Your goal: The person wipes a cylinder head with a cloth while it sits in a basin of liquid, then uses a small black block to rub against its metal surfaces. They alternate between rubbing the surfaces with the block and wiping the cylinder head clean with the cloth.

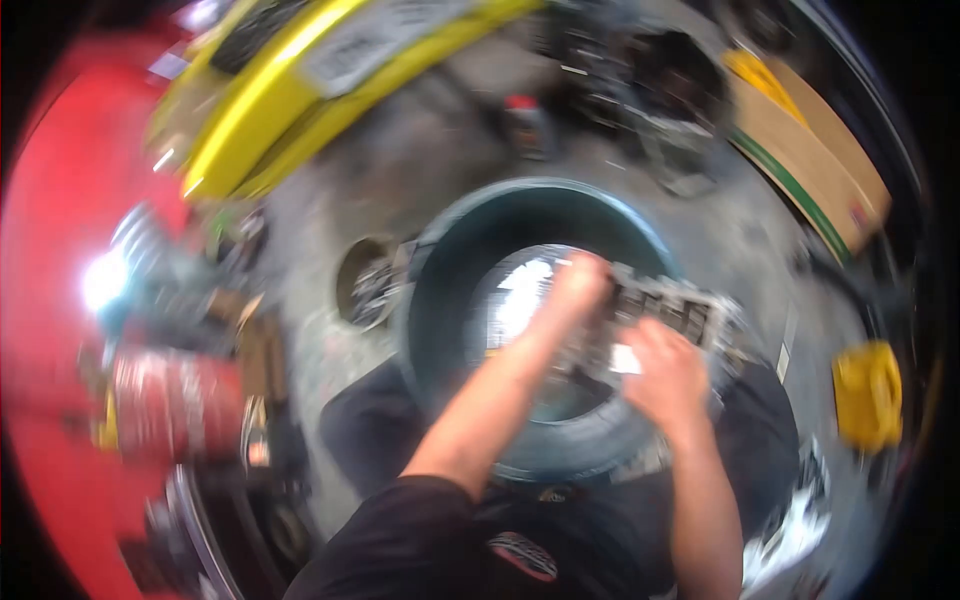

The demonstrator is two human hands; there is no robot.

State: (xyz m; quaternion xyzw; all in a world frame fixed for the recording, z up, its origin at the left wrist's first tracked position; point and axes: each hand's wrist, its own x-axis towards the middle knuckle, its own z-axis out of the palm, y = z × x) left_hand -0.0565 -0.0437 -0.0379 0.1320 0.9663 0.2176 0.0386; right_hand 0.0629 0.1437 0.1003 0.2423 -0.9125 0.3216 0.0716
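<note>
Single head-worn view looks forward and steeply down (fisheye, edges curved). Round tub [435, 300] lies close below, mid-frame.

A person seen from above wears a black T-shirt [430, 545] of plain, dark fabric. Its left sleeve [440, 490] is short, ending in a straight hem near the elbow. On the front sits an oval logo [523, 556] in red and pale grey, its lettering too blurred to read. Dark trousers [370, 425], black or deep navy, cover both legs. The left forearm [490, 400], right forearm [700, 500], left hand [583, 285] and right hand [665, 370] are bare.
</note>
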